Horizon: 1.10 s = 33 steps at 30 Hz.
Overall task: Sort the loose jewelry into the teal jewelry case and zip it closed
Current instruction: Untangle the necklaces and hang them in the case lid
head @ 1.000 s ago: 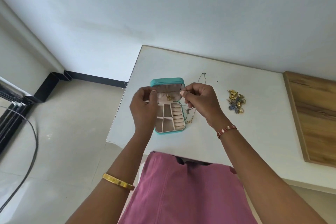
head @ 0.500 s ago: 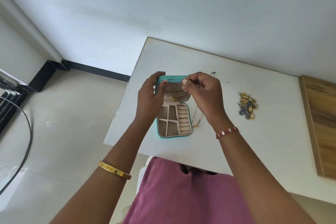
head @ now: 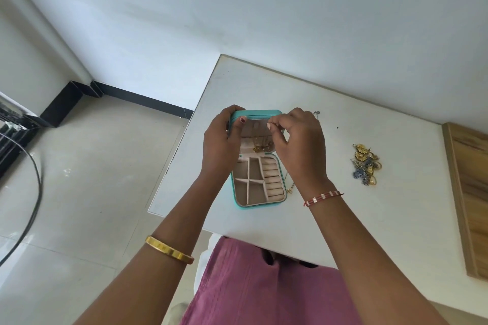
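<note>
The teal jewelry case (head: 260, 205) lies open on the white table (head: 369, 219), its beige compartments showing. The lid stands upright, with gold pieces (head: 260, 147) hanging inside it. My left hand (head: 219, 145) grips the lid's left edge, thumb over the top rim. My right hand (head: 295, 142) pinches something very small at the lid's upper right; what it is cannot be made out. A thin chain (head: 290, 189) lies beside the case's right side, partly hidden under my right wrist. A pile of gold and blue jewelry (head: 365, 164) sits further right.
A wooden board (head: 470, 200) lies at the table's right edge. The table's left and near edges fall close to the case. A dark cable (head: 31, 206) curves over the tiled floor at left.
My left hand has moved up from the case's base to grip the lid's top corner. My right hand stays pinched at the lid. The camera view has shifted.
</note>
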{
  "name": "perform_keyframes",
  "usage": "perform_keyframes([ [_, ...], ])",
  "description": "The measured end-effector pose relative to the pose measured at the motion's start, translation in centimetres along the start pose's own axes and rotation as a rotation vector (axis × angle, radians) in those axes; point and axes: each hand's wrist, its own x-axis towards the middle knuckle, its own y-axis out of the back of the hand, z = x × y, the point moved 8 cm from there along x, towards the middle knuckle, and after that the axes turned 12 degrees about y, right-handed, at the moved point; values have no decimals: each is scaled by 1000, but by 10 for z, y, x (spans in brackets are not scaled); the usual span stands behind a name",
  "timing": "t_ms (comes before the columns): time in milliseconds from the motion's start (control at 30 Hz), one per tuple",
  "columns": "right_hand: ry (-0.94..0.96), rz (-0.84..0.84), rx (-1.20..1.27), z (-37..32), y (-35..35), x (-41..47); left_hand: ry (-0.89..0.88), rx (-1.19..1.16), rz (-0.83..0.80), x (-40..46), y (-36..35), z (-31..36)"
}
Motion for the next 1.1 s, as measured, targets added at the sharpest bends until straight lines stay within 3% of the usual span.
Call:
perform_keyframes([
  [267,214,57,-302,-14,-4,-3,-9,17,38,0,1,-3],
  [467,230,105,-383,-17,-7,-2,9,16,62,1,2,-6],
  [800,-142,196,-164,10,-14,-14,19,-25,67,-5,0,-5],
  [967,-412,292,133,26,-19,-20,11,-39,55,-4,-1,-2],
  [1100,-451,283,112,26,-18,-23,22,-70,46,-6,-2,-3],
])
